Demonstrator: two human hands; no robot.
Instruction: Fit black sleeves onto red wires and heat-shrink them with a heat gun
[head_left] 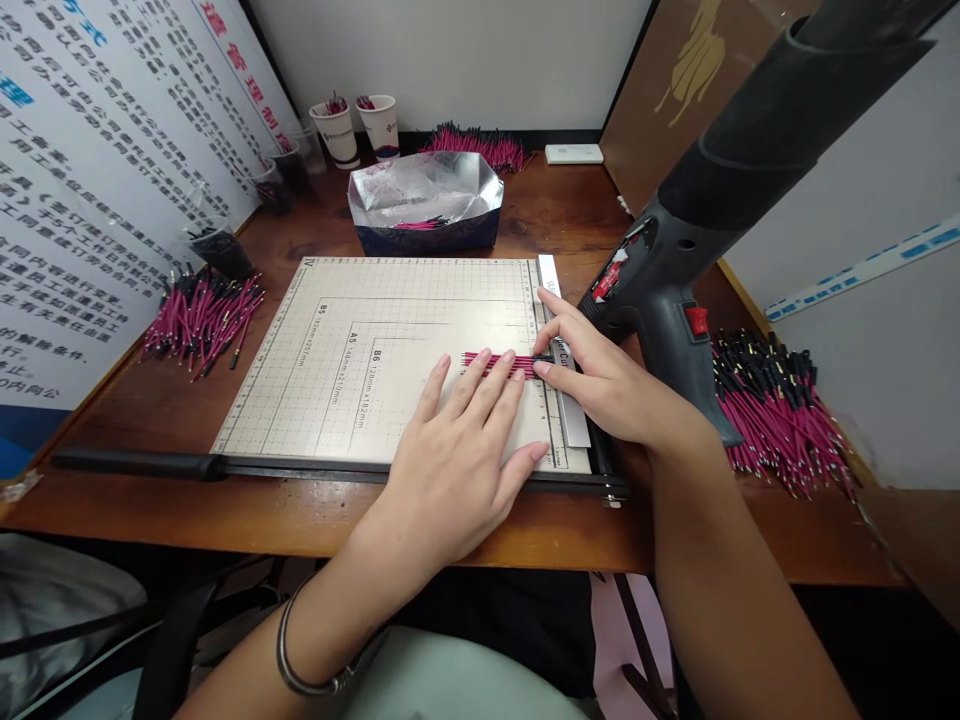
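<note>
Wires (528, 365) lie side by side on the gridded cutting board (427, 285), long axis left to right, just beyond the left hand (454, 470) and left of the right hand (600, 380). Both touch them: the left flat, fingers spread over the row; the right curved at their right ends, whether pinching I cannot tell. Wooden table (300, 520) beneath; foil-lined box (427, 238) far, grey power tool (671, 270) right.

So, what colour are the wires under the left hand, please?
The wires are dark pink, with black toward the right hand, best seen in the head view.
</note>
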